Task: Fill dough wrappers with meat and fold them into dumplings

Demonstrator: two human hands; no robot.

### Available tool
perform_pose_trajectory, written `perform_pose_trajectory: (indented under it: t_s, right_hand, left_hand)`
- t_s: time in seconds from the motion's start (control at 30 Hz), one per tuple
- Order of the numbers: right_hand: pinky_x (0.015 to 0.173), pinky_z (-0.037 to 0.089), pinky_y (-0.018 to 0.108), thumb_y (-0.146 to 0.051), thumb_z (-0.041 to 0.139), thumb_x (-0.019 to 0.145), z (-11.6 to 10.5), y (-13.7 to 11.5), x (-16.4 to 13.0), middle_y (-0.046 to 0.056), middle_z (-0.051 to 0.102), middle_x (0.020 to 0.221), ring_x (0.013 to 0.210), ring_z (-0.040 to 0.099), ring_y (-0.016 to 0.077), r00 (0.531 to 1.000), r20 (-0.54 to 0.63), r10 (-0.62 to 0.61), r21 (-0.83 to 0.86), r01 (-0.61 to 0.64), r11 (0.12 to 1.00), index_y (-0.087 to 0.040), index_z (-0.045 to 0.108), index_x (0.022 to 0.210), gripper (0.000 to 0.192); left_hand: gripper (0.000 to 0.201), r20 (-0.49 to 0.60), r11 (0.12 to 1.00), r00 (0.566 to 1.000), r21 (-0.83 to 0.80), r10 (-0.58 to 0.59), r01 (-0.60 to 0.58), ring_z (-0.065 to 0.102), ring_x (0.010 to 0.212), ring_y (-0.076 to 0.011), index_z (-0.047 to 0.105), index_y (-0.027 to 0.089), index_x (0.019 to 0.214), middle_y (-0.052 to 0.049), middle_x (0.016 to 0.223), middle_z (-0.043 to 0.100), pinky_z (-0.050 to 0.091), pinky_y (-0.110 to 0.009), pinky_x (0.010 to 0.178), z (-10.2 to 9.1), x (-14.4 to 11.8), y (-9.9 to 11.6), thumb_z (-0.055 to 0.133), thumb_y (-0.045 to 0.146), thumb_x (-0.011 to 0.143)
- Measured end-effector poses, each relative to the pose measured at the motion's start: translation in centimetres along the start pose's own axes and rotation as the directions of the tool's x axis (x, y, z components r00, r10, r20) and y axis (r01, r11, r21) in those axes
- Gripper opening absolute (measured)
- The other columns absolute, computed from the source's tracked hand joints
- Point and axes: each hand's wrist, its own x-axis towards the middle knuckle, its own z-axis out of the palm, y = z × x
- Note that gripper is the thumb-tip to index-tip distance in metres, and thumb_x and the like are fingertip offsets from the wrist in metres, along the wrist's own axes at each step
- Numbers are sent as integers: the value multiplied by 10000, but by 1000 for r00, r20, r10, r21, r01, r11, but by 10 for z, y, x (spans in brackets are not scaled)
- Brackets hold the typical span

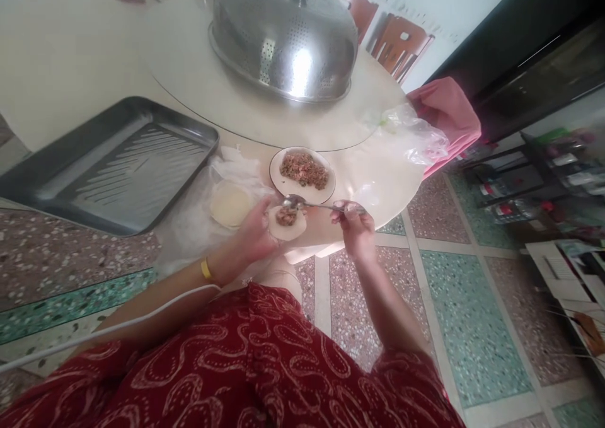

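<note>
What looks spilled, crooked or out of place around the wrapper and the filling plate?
Nothing stands out. The wrapper lies flat in the left hand with filling centred, the spoon in the right hand is level, and the plate holds its filling.

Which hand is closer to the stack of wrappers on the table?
Left. The left hand sits beside the stack of wrappers; the right hand, holding the spoon, is farther off.

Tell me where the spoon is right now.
The spoon is in the right hand, its bowl over the filled wrapper on the left hand, below the filling plate.
</note>
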Motion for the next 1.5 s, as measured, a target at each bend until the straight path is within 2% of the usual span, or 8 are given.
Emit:
perform_pose_trajectory:
  t_s: [0.3,0.5,0.63,0.9,1.1,1.3,1.43,1.5]
  right_hand:
    - [667,568,337,-344,501,955,-2,-23,-35,14,722,862,789,689,169,936,209,-283,-272,334,903,-289,688,1012,203]
    - [563,563,313,-91,480,918,7,-22,-49,-26,746,832,708,664,160,646,467,-603,-280,756,592,-406,551,1293,494]
    - [592,583,342,-42,508,874,12,-18,-59,18,752,887,769,676,184,565,524,-637,-326,824,463,-324,527,1346,550]
    - [564,572,342,-155,440,950,11,-13,-64,51,719,849,743,655,190,638,294,-712,-405,758,512,-303,565,1304,403]
    - [556,549,353,-157,423,938,23,-14,-72,48,729,848,738,670,200,665,303,-683,-407,738,538,-293,576,1257,380]
    - [601,576,376,-133,437,913,29,-16,-77,63,721,856,762,681,210,633,410,-657,-451,767,457,-276,584,1234,381]
    - [555,569,336,-102,445,921,27,-14,-72,33,721,811,718,681,184,604,299,-739,-430,777,461,-304,586,1249,410]
    - [501,546,311,-154,433,951,24,-16,-70,17,712,777,661,676,171,636,192,-748,-395,747,534,-328,603,1217,360]
  left_hand:
    - [475,-2,996,999,79,42,-41,690,963,-226,598,67,1203,-146,1002,727,540,-345,901,-12,-16,-2,317,391,998]
    - [534,42,992,997,108,59,-63,696,970,-263,659,54,1113,-163,995,738,554,-370,875,-10,-23,-2,273,404,994]
    - [528,6,995,998,77,59,-59,687,1008,-271,653,40,1132,-172,1009,737,539,-377,912,-8,-26,-2,288,394,992]
    - [469,-56,978,976,21,209,-209,677,1040,-263,647,52,1108,-149,974,738,506,-407,992,3,-31,-7,301,351,1001]
    - [488,-43,984,983,22,177,-176,684,1020,-291,673,50,1056,-178,1025,729,508,-436,983,2,-33,-9,330,391,984]
    - [443,-39,988,987,5,155,-155,700,970,-282,679,67,1061,-149,967,744,547,-399,915,-1,-27,-8,372,373,967]
    - [489,-63,988,986,12,154,-154,702,958,-275,671,49,1028,-159,937,740,543,-405,927,1,-26,-8,327,395,987]
    - [453,-69,984,982,9,176,-176,704,954,-257,668,74,1009,-134,902,741,535,-399,945,2,-26,-8,336,382,991]
